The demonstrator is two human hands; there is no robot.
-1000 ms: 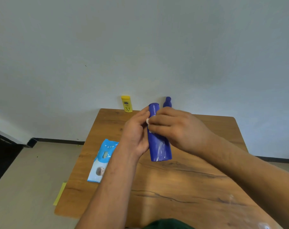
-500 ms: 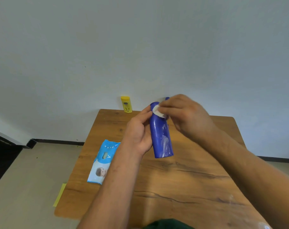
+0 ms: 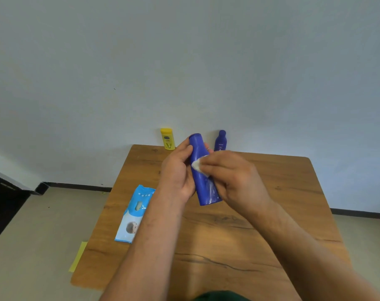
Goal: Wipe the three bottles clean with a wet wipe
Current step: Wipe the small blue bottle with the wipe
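Observation:
My left hand (image 3: 177,170) grips a tall blue bottle (image 3: 203,183) above the wooden table (image 3: 239,224), cap end pointing away from me. My right hand (image 3: 232,177) presses a small white wet wipe (image 3: 198,164) against the bottle's middle; most of the wipe is hidden under the fingers. White smears show near the bottle's lower end. A small yellow bottle (image 3: 167,139) and a small dark blue bottle (image 3: 220,141) stand upright at the table's far edge by the wall.
A light blue wet wipe pack (image 3: 134,213) lies flat on the table's left side. A yellow slip (image 3: 78,256) lies on the floor by the table's left front corner. A white wall stands right behind the table.
My right hand with the wipe has slid from the bottle's cap end down to its middle. The left hand keeps its hold and the bottle has tilted slightly.

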